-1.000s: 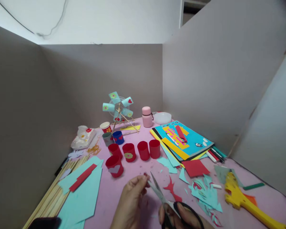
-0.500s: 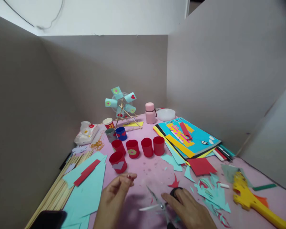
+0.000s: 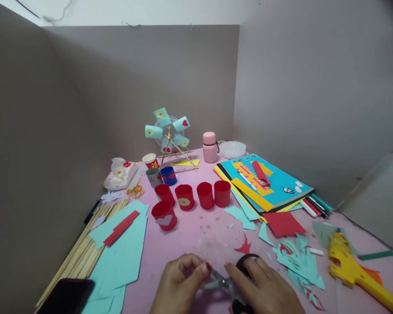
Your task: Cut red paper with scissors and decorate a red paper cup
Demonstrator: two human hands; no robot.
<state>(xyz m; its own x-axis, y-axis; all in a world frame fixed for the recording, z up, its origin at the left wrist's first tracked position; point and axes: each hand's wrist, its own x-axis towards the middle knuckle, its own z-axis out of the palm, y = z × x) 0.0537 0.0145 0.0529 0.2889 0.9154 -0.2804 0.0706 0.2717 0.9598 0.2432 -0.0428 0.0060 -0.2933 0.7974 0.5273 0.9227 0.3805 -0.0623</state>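
Observation:
My left hand [image 3: 178, 285] is at the bottom centre with its fingers curled. Its thumb and forefinger pinch together right at the blade tips of the scissors [image 3: 220, 282]; whether anything is between them I cannot make out. My right hand [image 3: 265, 290] lies over the scissors' black handles [image 3: 249, 261], with the forefinger stretched along them. The scissors rest low on the pink tabletop [image 3: 203, 235]. A red paper scrap [image 3: 244, 248] lies just beyond the hands.
Several red paper cups [image 3: 183, 200] stand in mid-table, with a paper ferris wheel [image 3: 167, 131] and a pink bottle [image 3: 210, 147] behind them. Coloured paper sheets [image 3: 265, 183] are at right, a yellow glue gun [image 3: 350, 270] at far right, teal sheets [image 3: 124, 253] and bamboo sticks [image 3: 81, 257] at left.
The scissors, held up and open a second ago, went down onto the table. My left hand has curled in to the blade tips, and my right hand stays over the handles. The view has tilted down.

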